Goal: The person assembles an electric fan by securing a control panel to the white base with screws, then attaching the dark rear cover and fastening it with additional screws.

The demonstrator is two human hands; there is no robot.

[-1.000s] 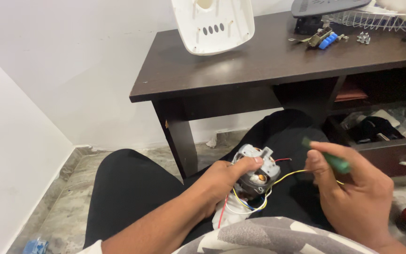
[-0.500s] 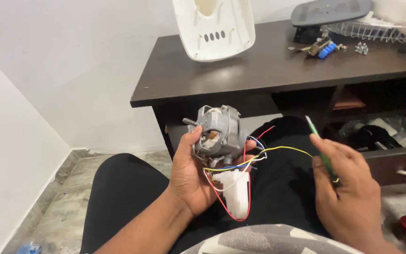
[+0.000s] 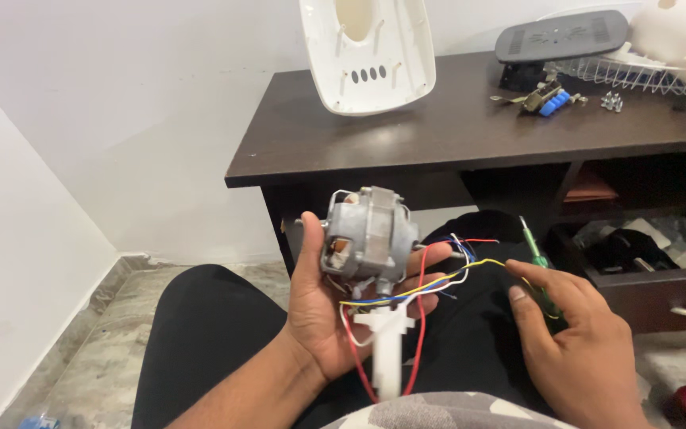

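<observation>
My left hand holds a grey metal electric motor upright above my lap, thumb on its left side. Red, yellow, blue and white wires trail from the motor, and a white plastic part hangs below it on them. My right hand grips a green-handled screwdriver, its tip pointing up and away, a short way right of the wires.
A dark wooden table stands ahead with a white plastic housing, a grey cover, a wire rack and small parts on it. An open drawer is at right. White walls close the left side.
My left hand lifted the motor from my lap and turned it upright. The white part now hangs straight down. My right hand shifted slightly, with the screwdriver still in it.
</observation>
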